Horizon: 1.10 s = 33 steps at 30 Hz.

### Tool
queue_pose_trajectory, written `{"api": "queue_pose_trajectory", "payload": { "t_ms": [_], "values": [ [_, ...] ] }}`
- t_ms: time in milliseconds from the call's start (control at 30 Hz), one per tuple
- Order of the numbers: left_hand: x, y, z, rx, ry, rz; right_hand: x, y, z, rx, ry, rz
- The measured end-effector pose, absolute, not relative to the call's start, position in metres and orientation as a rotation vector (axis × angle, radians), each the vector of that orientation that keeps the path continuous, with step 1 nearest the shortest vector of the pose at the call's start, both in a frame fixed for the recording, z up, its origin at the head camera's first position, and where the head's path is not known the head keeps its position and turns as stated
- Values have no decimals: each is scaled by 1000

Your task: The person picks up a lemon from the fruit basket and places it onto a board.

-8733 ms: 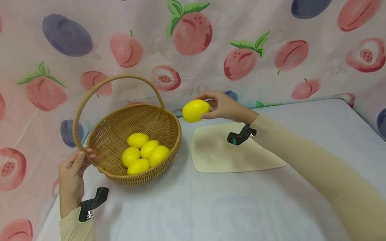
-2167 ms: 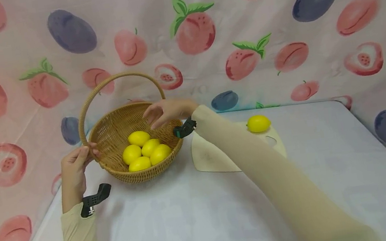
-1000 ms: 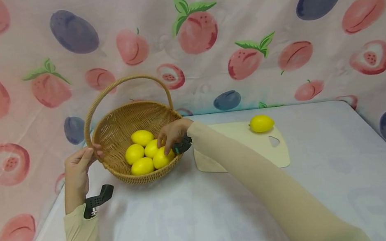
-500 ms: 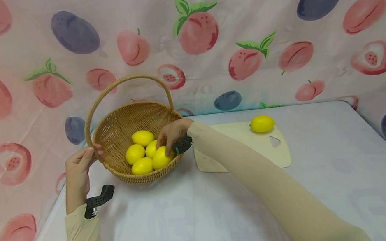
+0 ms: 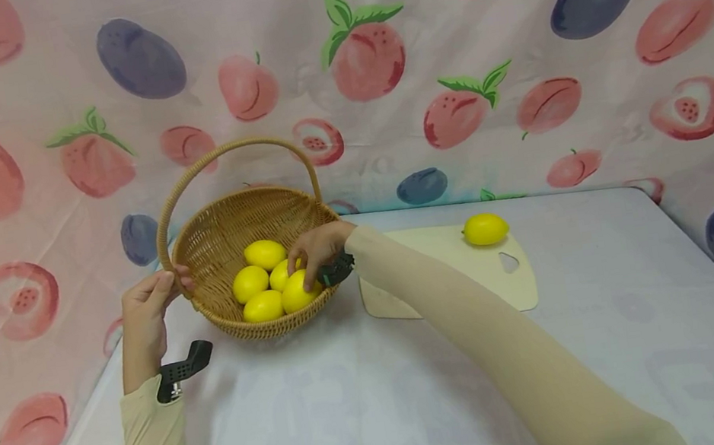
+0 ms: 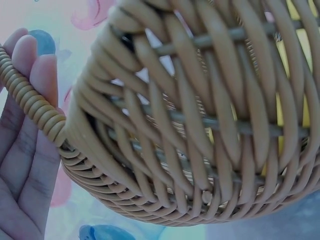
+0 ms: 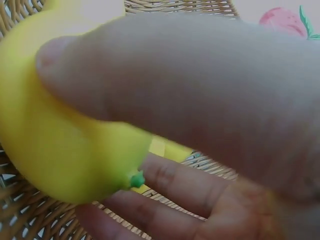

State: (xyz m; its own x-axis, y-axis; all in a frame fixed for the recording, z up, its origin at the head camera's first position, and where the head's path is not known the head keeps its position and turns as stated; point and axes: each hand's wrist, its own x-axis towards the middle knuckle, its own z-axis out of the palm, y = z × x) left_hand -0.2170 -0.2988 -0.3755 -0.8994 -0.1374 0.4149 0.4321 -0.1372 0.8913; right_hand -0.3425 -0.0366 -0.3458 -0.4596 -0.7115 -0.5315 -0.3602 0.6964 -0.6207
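A brown wicker basket (image 5: 262, 330) with a tall arched handle (image 5: 184, 179) stands on the table's left side, several yellow lemons (image 5: 263, 307) inside. My left hand (image 5: 144, 319) holds the handle's left foot; in the left wrist view, its fingers (image 6: 44, 75) lie behind the wrapped handle. My right hand (image 5: 320, 246) reaches over the basket's right rim and grips the front-right lemon (image 5: 297, 293). In the right wrist view my thumb (image 7: 165, 85) presses on that lemon, with other fingers on its far side. A green stem nub (image 7: 136, 179) shows at its end.
A cream cutting board (image 5: 513, 291) with a handle hole lies right of the basket, partly under my right forearm. One lemon (image 5: 486, 229) rests at its far right corner. A fruit-print cloth (image 5: 381, 150) hangs behind the white table (image 5: 386, 418).
Earlier my right hand carried a lemon over the board; it now lies there. The hand came back to the basket and took hold of another lemon. My left hand stays on the handle.
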Motion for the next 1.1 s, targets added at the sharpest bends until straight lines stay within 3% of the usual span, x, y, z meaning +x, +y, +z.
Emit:
{"api": "queue_pose_trajectory", "payload": {
  "t_ms": [1100],
  "values": [
    [-215, -301, -379, -316, -1749, -2116, -349, -21, -333, -749, 2176, -1295]
  ]
}}
